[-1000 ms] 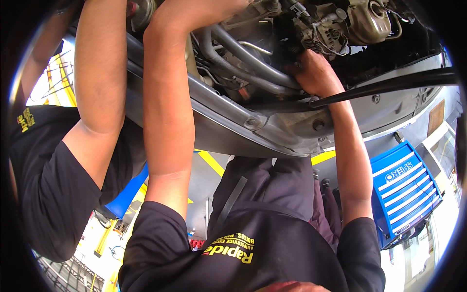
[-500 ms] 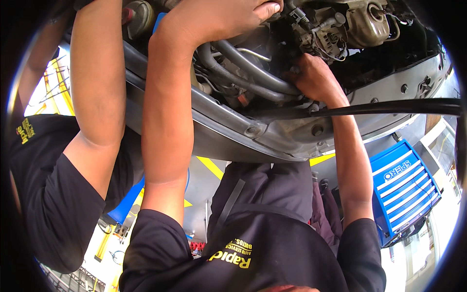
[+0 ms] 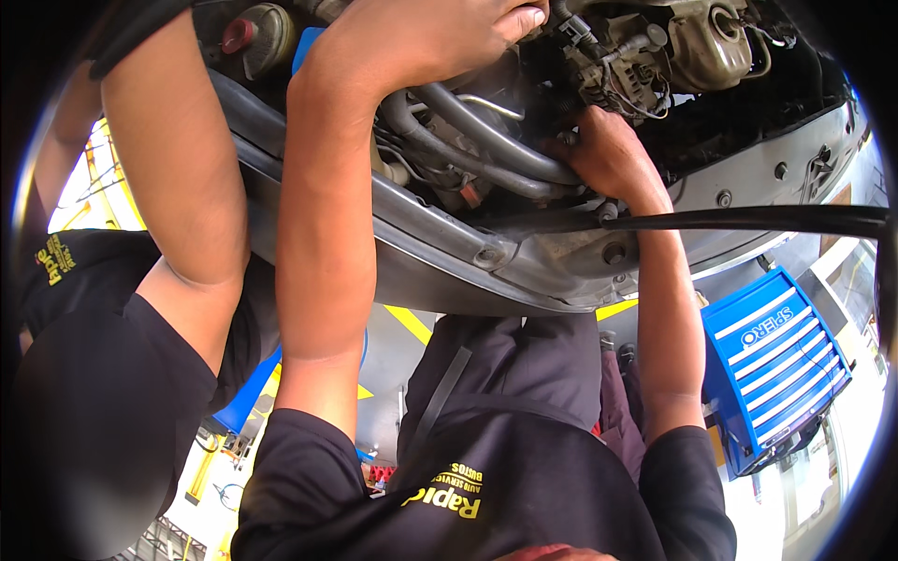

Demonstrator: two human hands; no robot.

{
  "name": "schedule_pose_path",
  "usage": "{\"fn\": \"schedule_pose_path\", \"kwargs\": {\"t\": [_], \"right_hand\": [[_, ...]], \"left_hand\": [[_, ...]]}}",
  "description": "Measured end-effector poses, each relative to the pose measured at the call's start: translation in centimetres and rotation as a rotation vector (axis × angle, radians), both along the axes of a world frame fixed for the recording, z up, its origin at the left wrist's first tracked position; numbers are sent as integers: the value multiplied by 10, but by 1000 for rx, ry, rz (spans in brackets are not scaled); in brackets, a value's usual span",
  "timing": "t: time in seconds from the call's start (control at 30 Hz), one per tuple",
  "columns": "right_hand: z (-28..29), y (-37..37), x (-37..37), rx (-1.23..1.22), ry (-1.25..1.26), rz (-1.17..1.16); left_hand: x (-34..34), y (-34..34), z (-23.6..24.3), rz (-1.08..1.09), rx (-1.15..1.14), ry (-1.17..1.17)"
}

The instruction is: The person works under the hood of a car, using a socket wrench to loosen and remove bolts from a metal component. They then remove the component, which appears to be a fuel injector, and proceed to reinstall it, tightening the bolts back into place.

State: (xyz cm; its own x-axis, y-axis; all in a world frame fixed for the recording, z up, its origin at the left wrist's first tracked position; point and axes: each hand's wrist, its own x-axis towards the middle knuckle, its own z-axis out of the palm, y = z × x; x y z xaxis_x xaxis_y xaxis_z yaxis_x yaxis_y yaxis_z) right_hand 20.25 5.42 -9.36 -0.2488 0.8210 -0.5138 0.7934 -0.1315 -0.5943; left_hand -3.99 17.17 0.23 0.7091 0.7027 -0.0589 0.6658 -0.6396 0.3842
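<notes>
Both my hands reach into a car's open engine bay. My left hand (image 3: 421, 42) is high above the hoses, bent at the wrist and closed, thumb pressed in. The top edge cuts off its other fingers and whatever they may hold. Lower and to the right, my right hand (image 3: 617, 159) reaches among the engine parts, beside the end of a thick grey hose (image 3: 496, 131). Its fingertips disappear into the dark, so their grip is hidden. Just above it is a dusty finned metal part (image 3: 622, 89) with wires.
The car's grey front panel (image 3: 552, 262) curves below my hands. A black bar (image 3: 748, 220) crosses my right forearm. A co-worker's arm (image 3: 173, 159) is close on my left. At right stands a blue tool chest (image 3: 776, 360); a tan metal shield (image 3: 706, 47) is top right.
The co-worker's arm has shifted, and their dark sleeve now fills more of the lower left. My hands stay in nearly the same places.
</notes>
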Motion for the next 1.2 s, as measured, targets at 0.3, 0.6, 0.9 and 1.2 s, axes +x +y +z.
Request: {"fn": "schedule_pose_path", "kwargs": {"t": [0.3, 0.6, 0.9, 1.2], "right_hand": [[1, -1, 2, -92, -72, -85], [4, 0, 2, -135, -159, -74], [6, 0, 2, -146, -178, -110], [3, -4, 3, -74, -157, -109]], "left_hand": [[0, -1, -3, -6, -8, -14], [1, 0, -4, -11, -17, -25], [1, 1, -6, -8, -25, -32], [-1, 1, -5, -8, -27, -36]]}}
